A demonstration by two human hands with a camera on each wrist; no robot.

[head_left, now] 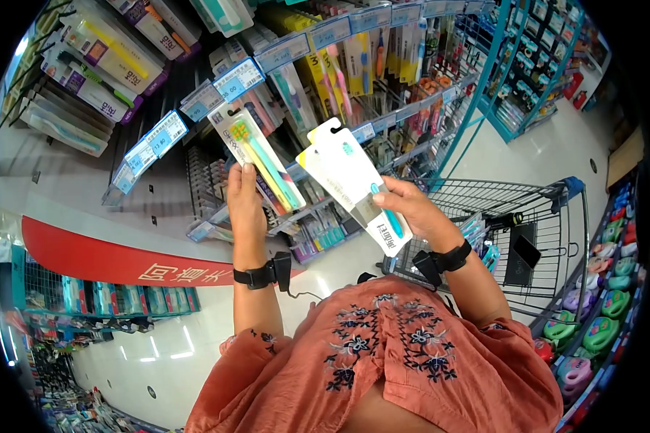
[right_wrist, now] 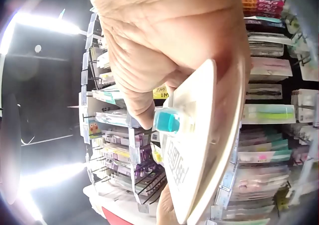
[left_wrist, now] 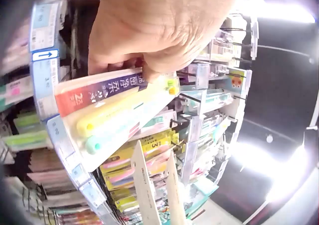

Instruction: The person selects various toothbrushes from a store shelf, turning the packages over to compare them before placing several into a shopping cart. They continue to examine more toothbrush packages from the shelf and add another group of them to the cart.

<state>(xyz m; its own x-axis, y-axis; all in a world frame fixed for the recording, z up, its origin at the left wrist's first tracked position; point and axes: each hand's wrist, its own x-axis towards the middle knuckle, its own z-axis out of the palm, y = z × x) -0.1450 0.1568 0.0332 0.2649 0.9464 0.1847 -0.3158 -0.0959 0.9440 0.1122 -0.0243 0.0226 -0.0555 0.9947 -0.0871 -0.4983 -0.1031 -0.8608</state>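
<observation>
My left hand (head_left: 246, 209) pinches the edge of a toothbrush pack (head_left: 263, 162) with a yellow and a teal handle; in the left wrist view the left hand (left_wrist: 159, 30) grips that pack (left_wrist: 117, 110) by one end. My right hand (head_left: 417, 209) holds white packs (head_left: 354, 173) by their right edge, the front one with a teal part near the thumb. In the right wrist view the right hand (right_wrist: 159, 50) grips the white packs (right_wrist: 199, 135), seen nearly edge-on, one behind the other. The two hands' packs are apart.
Shelves of hanging toothbrush packs with price labels (head_left: 238, 78) stand ahead. A wire cart (head_left: 549, 267) holding packs and a dark phone-like object is at the right, beside rows of colourful items (head_left: 601, 333). A red curved shelf edge (head_left: 115, 252) runs at the left.
</observation>
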